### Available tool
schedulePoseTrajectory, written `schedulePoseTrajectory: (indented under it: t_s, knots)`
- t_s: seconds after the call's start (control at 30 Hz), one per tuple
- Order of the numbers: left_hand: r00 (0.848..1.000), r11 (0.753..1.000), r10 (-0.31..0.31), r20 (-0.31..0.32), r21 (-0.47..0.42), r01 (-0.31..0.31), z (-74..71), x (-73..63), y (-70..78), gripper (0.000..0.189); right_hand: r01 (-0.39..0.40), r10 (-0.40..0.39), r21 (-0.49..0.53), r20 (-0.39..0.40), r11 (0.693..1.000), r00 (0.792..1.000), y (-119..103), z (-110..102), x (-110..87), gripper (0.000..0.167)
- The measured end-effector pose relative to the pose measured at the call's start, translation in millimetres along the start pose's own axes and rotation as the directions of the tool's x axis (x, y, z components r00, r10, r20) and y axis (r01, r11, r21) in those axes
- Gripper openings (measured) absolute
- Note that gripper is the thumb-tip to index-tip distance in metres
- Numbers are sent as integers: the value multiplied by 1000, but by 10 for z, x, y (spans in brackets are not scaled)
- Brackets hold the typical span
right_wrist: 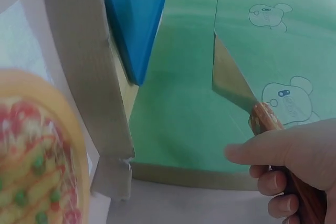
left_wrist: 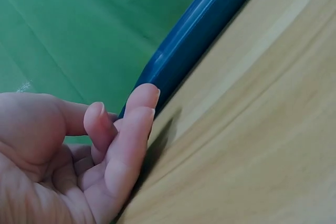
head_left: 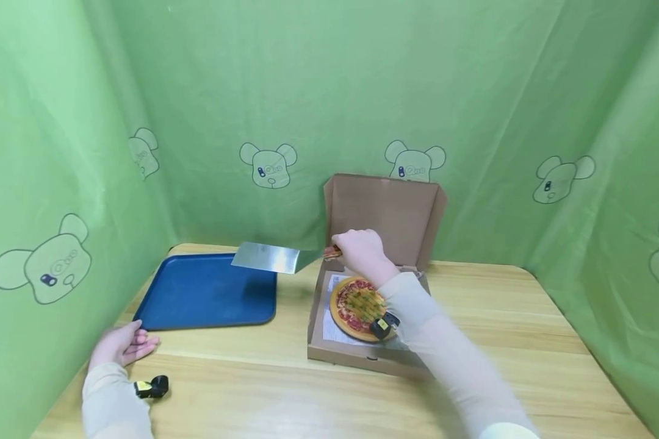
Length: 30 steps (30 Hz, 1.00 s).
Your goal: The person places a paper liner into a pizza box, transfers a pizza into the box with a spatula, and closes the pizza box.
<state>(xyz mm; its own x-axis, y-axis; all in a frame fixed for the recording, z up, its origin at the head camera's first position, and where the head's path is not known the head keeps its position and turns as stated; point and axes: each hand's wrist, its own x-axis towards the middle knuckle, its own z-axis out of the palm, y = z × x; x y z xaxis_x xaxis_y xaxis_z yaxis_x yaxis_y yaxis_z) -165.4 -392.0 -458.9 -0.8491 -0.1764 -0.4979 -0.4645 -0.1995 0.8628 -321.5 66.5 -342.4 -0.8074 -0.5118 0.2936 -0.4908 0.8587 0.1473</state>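
My right hand (head_left: 359,249) grips the wooden handle (right_wrist: 266,118) of a pizza spatula in the head view. Its broad, flat metal blade (head_left: 266,256) points left, raised over the right part of a blue tray (head_left: 203,292). Below my right forearm, an open cardboard pizza box (head_left: 357,361) holds a round pizza (head_left: 357,308) with red and green topping. At the tray's near left corner my left hand (head_left: 122,345) holds the rim (left_wrist: 173,51) between thumb and fingers. The fingertips (left_wrist: 144,95) lie against the corner in the left wrist view.
The box lid (head_left: 381,213) stands upright at the back of the box. White printed paper (head_left: 332,329) lies under the pizza. Everything rests on a light wooden table (head_left: 241,390). Green curtains (head_left: 329,91) with bear drawings surround it at the back and sides.
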Motion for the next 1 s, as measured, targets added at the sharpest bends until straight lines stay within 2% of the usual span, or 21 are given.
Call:
schedulePoseTrajectory:
  t_s: [0.13,0.43,0.67,1.0]
  knots:
    - [1000,1000,0,-11,20,0,0,14,-21,29,-21,21,-4,35,1000,999,-95,79,85,10]
    - [1000,999,6,-1,38,-6,-14,24,-37,28,-47,53,-45,139,998,989,-411,212,264,2]
    - [1000,999,12,17,40,-13,-34,14,-46,26,-25,34,-69,130,997,991,-677,309,346,8]
    - [999,999,9,33,32,-11,-46,20,-38,28,1,7,-79,101,997,995,-917,345,399,9]
